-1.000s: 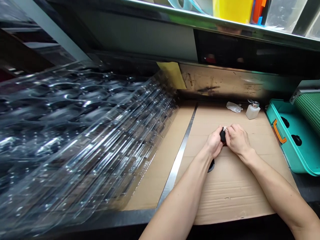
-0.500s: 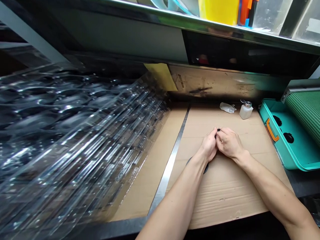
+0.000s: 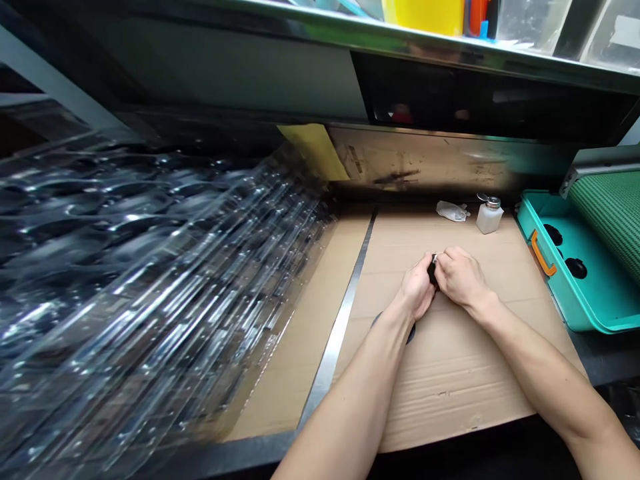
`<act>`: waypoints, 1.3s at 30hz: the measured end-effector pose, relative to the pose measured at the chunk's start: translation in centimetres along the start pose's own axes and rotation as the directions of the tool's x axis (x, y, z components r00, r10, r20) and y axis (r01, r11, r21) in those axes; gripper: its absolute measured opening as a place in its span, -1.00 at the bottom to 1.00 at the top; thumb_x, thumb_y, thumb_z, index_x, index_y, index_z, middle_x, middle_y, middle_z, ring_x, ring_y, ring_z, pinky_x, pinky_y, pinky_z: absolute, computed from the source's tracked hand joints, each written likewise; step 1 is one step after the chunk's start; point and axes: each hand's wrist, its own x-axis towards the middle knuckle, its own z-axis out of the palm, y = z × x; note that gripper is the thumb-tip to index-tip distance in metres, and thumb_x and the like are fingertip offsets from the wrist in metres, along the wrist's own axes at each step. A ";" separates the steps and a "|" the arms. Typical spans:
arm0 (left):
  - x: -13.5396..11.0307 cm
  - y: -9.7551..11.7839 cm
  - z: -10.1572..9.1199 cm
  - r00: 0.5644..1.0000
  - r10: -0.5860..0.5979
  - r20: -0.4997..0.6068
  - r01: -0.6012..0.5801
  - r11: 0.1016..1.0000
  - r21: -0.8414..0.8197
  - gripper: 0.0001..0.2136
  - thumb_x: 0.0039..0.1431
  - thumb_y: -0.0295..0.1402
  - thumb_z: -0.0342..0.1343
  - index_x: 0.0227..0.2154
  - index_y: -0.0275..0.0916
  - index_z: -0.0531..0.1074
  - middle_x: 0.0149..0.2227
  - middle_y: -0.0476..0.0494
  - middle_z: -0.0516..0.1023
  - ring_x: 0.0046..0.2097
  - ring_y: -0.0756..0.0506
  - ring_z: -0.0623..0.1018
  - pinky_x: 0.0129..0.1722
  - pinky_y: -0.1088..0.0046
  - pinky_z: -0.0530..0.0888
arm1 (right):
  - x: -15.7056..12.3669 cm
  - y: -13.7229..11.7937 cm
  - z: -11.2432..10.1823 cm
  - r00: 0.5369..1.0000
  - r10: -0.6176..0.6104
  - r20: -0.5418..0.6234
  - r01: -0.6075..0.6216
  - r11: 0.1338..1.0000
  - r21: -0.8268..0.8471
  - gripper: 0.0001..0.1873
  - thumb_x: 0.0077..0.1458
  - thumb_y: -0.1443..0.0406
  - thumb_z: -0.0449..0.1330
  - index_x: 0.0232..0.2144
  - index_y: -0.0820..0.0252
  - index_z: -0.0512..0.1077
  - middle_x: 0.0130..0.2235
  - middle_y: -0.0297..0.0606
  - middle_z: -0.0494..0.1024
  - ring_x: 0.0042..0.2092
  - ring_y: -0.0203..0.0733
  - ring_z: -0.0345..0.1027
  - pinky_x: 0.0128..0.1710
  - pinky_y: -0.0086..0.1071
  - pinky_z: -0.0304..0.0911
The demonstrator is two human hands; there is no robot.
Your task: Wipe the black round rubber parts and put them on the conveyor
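Observation:
My left hand (image 3: 416,288) and my right hand (image 3: 459,276) meet over the cardboard sheet (image 3: 450,373) on the bench. Both are closed round a small black part (image 3: 431,270), of which only a sliver shows between the fingers. A tiny pale bit shows at its top, pinched by my right fingers. A dark round shape (image 3: 411,331) lies on the cardboard, mostly hidden under my left wrist.
A tall stack of clear plastic blister trays (image 3: 150,280) fills the left side. A teal tray (image 3: 575,280) with black parts and a green belt (image 3: 613,207) stand at right. A small dispenser bottle (image 3: 489,215) and a crumpled white wipe (image 3: 451,211) lie at the back.
My hands stay together on the black part, with only small finger shifts. The view has drifted, so the bench things sit a little further left.

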 end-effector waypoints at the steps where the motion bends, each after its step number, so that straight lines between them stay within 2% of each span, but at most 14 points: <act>1: 0.0 0.0 0.0 1.000 -0.001 0.003 0.001 1.000 0.003 -0.79 0.36 -0.31 0.03 -0.26 -0.31 0.52 -0.22 -0.18 0.64 -0.07 -0.12 0.60 0.07 0.38 0.47 | 0.0 0.0 0.0 1.000 -0.006 0.010 0.005 1.000 0.008 -0.77 0.32 0.36 0.04 -0.24 0.20 0.51 -0.16 -0.11 0.54 -0.11 -0.08 0.33 -0.10 -0.29 0.24; 5: -0.1 0.1 0.2 1.000 0.005 -0.017 -0.005 1.000 -0.006 -0.78 0.35 -0.35 0.01 -0.29 -0.33 0.52 -0.24 -0.20 0.64 -0.08 -0.12 0.61 0.07 0.38 0.47 | -0.1 0.1 -0.1 0.997 -0.072 0.022 0.071 0.996 0.054 -0.80 0.31 0.37 0.06 -0.24 0.18 0.50 -0.17 -0.16 0.53 -0.12 -0.10 0.32 -0.11 -0.30 0.23; 10: -0.4 0.2 0.7 0.999 0.013 -0.045 -0.014 0.999 -0.030 -0.75 0.39 -0.40 -0.06 -0.33 -0.32 0.50 -0.28 -0.17 0.62 -0.11 -0.10 0.61 0.05 0.40 0.47 | 0.0 0.2 0.4 0.999 -0.004 -0.044 0.006 0.998 0.058 -0.76 0.33 0.35 0.03 -0.29 0.18 0.49 -0.21 -0.14 0.51 -0.14 -0.09 0.30 -0.12 -0.29 0.22; 16: -0.7 0.4 0.9 0.998 0.010 -0.058 -0.012 0.999 -0.044 -0.72 0.39 -0.40 -0.06 -0.36 -0.35 0.51 -0.30 -0.19 0.62 -0.13 -0.11 0.61 0.04 0.38 0.49 | -0.2 -0.1 0.8 0.996 -0.030 -0.085 0.042 0.989 0.141 -0.76 0.32 0.37 0.02 -0.31 0.16 0.48 -0.23 -0.17 0.51 -0.16 -0.11 0.29 -0.09 -0.31 0.23; 19: -0.5 0.4 0.8 0.999 -0.010 -0.041 0.007 0.998 -0.064 -0.71 0.40 -0.39 -0.08 -0.35 -0.34 0.51 -0.30 -0.19 0.62 -0.13 -0.11 0.61 0.04 0.38 0.49 | -0.2 0.0 0.8 0.993 -0.101 -0.069 0.112 0.978 0.175 -0.79 0.29 0.39 0.05 -0.32 0.15 0.47 -0.22 -0.18 0.50 -0.13 -0.12 0.30 -0.08 -0.32 0.23; 23: -0.3 0.3 0.6 0.998 0.000 -0.059 -0.004 0.998 -0.066 -0.73 0.39 -0.39 -0.05 -0.38 -0.32 0.49 -0.30 -0.18 0.62 -0.12 -0.11 0.61 0.05 0.39 0.49 | 0.0 0.4 0.7 0.996 -0.047 -0.072 0.057 0.987 0.148 -0.77 0.30 0.38 0.03 -0.32 0.17 0.48 -0.23 -0.16 0.51 -0.16 -0.11 0.30 -0.10 -0.30 0.24; 25: -0.2 0.3 0.6 0.998 -0.006 -0.056 0.003 0.998 -0.060 -0.73 0.39 -0.39 -0.06 -0.36 -0.32 0.49 -0.29 -0.19 0.62 -0.11 -0.11 0.61 0.05 0.38 0.49 | 0.1 0.5 0.8 0.995 -0.079 -0.063 0.088 0.982 0.166 -0.79 0.30 0.37 0.05 -0.31 0.16 0.48 -0.23 -0.18 0.51 -0.15 -0.12 0.30 -0.10 -0.31 0.24; 29: -0.3 0.7 0.6 0.999 -0.021 -0.046 0.019 0.999 -0.043 -0.68 0.43 -0.38 -0.12 -0.35 -0.34 0.49 -0.27 -0.22 0.62 -0.10 -0.10 0.61 0.04 0.42 0.49 | 0.3 0.4 1.1 0.992 -0.074 -0.099 0.096 0.965 0.243 -0.78 0.26 0.39 0.08 -0.36 0.15 0.50 -0.26 -0.20 0.51 -0.18 -0.15 0.32 -0.13 -0.34 0.25; 33: -0.3 1.3 0.7 0.996 -0.083 -0.017 0.083 0.996 -0.028 -0.65 0.44 -0.36 -0.19 -0.30 -0.36 0.49 -0.26 -0.26 0.61 -0.16 -0.12 0.62 -0.07 0.38 0.54 | 0.3 1.8 0.7 0.976 -0.128 -0.176 0.192 0.887 0.421 -0.81 0.23 0.33 0.15 -0.39 0.13 0.53 -0.31 -0.29 0.55 -0.25 -0.22 0.38 -0.18 -0.39 0.28; 35: -0.3 1.5 0.7 0.994 -0.112 -0.012 0.111 0.994 -0.022 -0.62 0.45 -0.32 -0.22 -0.28 -0.37 0.48 -0.28 -0.29 0.60 -0.20 -0.13 0.62 -0.19 0.37 0.56 | 0.1 3.3 0.3 0.965 0.022 -0.261 0.096 0.897 0.432 -0.73 0.31 0.28 0.07 -0.33 0.14 0.55 -0.30 -0.25 0.56 -0.25 -0.20 0.39 -0.17 -0.35 0.27; 37: -0.2 1.8 0.6 0.990 -0.140 -0.019 0.139 0.990 -0.025 -0.61 0.46 -0.28 -0.24 -0.25 -0.39 0.46 -0.29 -0.34 0.59 -0.26 -0.13 0.61 -0.29 0.39 0.55 | -0.2 4.9 0.2 0.905 0.235 -0.355 -0.064 0.900 0.432 -0.66 0.35 0.25 0.01 -0.28 0.17 0.56 -0.29 -0.19 0.55 -0.23 -0.16 0.39 -0.16 -0.32 0.26; 39: -0.1 2.1 0.5 0.985 -0.172 -0.031 0.170 0.984 -0.047 -0.60 0.46 -0.27 -0.25 -0.21 -0.41 0.45 -0.28 -0.38 0.58 -0.30 -0.12 0.59 -0.33 0.40 0.54 | -0.6 6.1 0.5 0.846 0.362 -0.391 -0.171 0.879 0.445 -0.69 0.32 0.20 0.06 -0.28 0.17 0.58 -0.30 -0.20 0.55 -0.24 -0.15 0.40 -0.17 -0.33 0.26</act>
